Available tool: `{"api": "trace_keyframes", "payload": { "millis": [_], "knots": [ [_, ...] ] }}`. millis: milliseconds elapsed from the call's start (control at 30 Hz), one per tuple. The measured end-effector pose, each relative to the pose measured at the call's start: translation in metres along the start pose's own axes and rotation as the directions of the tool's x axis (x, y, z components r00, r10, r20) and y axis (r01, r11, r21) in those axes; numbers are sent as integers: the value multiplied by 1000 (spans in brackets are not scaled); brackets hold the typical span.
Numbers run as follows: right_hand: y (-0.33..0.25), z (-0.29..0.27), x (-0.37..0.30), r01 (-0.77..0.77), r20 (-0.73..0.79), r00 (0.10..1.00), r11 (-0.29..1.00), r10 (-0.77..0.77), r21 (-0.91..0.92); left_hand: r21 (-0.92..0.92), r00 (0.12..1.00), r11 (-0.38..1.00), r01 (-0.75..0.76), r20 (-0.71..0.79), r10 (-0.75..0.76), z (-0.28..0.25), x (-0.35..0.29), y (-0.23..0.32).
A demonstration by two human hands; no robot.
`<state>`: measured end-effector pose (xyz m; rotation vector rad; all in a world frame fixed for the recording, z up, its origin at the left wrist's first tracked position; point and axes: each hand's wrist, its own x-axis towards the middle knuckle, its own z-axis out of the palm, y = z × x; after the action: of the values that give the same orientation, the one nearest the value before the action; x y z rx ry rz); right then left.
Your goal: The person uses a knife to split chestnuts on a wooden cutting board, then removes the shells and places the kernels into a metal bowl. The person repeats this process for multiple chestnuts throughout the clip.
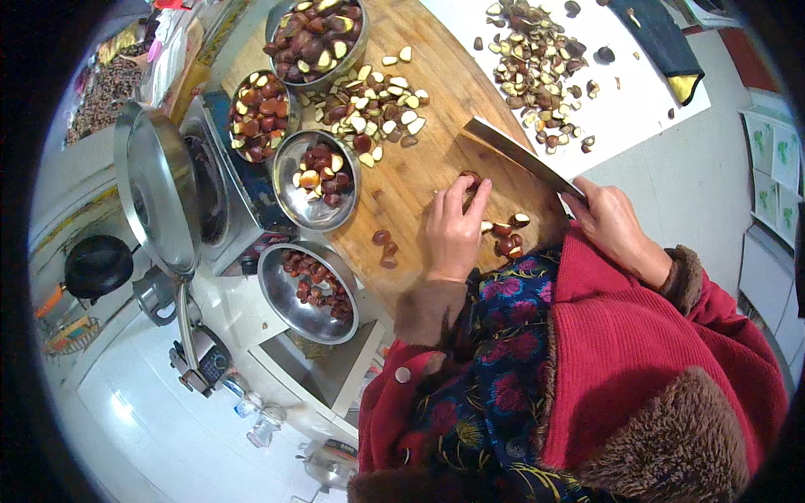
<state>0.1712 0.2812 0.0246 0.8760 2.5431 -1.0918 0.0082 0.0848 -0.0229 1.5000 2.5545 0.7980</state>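
My left hand (451, 235) rests over the wooden cutting board (394, 197), its fingers closed around a brown chestnut (471, 177). In my right hand (616, 222) is the handle of a cleaver (521, 158). Its long dark blade slants up and left over the board's right edge, apart from the chestnut. Beside my left wrist lies a small group of chestnuts (508, 245), some showing pale cut faces. A few brown chestnuts (386, 249) sit left of that hand. Farther off on the board spreads a pile of cut pieces (369, 109) with yellow faces.
Metal bowls of chestnuts line the left side: a large one (325, 81) at the back, a small one (292, 159) and a wide one (331, 329) nearer. Many cut scraps (537, 67) cover the white surface (633, 92). A lidded pan (151, 189) stands at left.
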Motion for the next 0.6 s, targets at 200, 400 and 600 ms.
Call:
{"api": "trace_keyframes", "payload": {
  "millis": [200, 400, 600],
  "knots": [
    [4, -11, -3, 36, 37, 999, 999, -35, -20, -115, 982, 984, 133, -118, -146, -10, -8, 0],
    [-4, -25, -14, 225, 49, 974, 953, -220, -204, -81, 995, 996, 48, -83, -54, -8, 1, -6],
    [-35, -23, -21, 213, 154, 973, 921, -171, -327, -4, 996, 1000, 1, -86, -2, -1, 0, -8]
  ]
}}
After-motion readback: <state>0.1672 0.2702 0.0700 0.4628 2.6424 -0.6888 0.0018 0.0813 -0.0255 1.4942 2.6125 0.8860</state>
